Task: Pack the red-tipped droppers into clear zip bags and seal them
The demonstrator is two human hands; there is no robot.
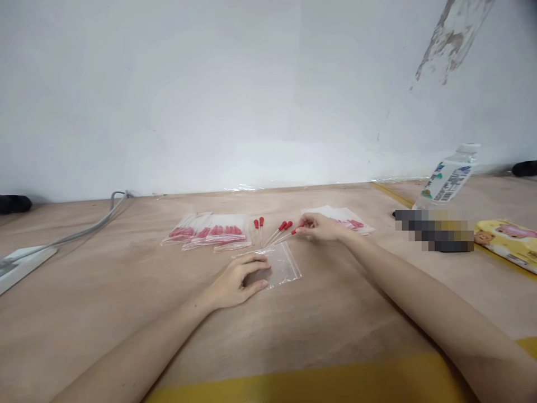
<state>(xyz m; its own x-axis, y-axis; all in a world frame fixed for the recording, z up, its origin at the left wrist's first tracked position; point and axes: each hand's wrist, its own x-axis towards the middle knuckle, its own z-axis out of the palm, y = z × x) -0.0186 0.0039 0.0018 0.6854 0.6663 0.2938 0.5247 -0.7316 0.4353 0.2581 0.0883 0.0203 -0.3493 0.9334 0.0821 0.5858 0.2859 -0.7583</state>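
A clear zip bag (284, 267) lies flat on the table. My left hand (241, 280) rests on its left side, thumb and fingers apart. Just beyond the bag, several droppers (280, 228) with red bulbs and thin clear stems are fanned out, their stems pointing toward the bag. My right hand (316, 226) has its fingers closed around the red bulb of the rightmost dropper (295, 231). Filled zip bags (226, 229) with red-bulbed droppers overlap to the left. More filled bags (356, 218) lie behind my right hand, partly hidden by it.
At the right stand a tilted clear bottle (448, 179), a blurred-out dark item (436, 230) and a yellow pack (509, 240). A grey cable (94, 226) runs to a white board-like object (29, 266) on the left. A white wall (188, 101) closes off the table's back.
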